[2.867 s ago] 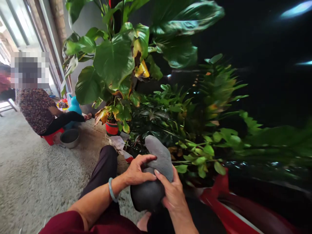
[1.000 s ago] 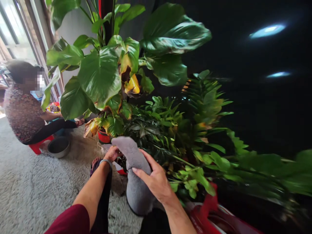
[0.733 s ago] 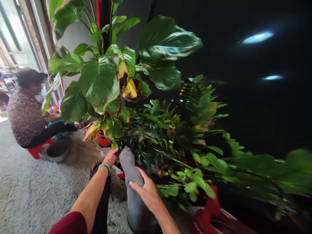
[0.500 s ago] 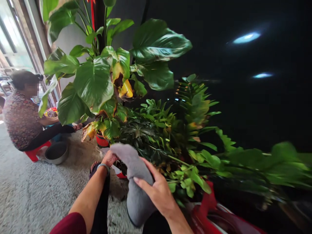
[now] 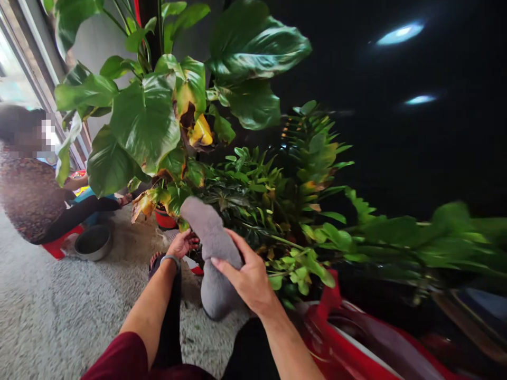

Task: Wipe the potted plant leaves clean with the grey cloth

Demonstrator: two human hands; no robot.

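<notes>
**Two bare hands on a grey sock, in front of potted plants**

A soft grey fabric sock [image 5: 214,253], worn on a raised foot, sits low in the middle of the view; every place below is given from it. The right hand [image 5: 247,277] lies on the sock's right side, fingers [image 5: 227,266] curled over the fabric and gripping it. The left hand [image 5: 182,244] touches the sock's left edge near the toe, fingers bent against it; how firmly it grips cannot be told. A pale ring-shaped bangle [image 5: 170,259] circles the left wrist, and a dark red sleeve [image 5: 119,359] covers that arm lower down.

Just behind the sock stands a small red plant pot [image 5: 164,219] under broad glossy green leaves [image 5: 146,119]. Well to the sock's left, on the grey carpet [image 5: 47,316], rests a round metal bowl [image 5: 93,241], beside another person in a patterned top [image 5: 27,192] seated on a low red stool [image 5: 57,247].
</notes>
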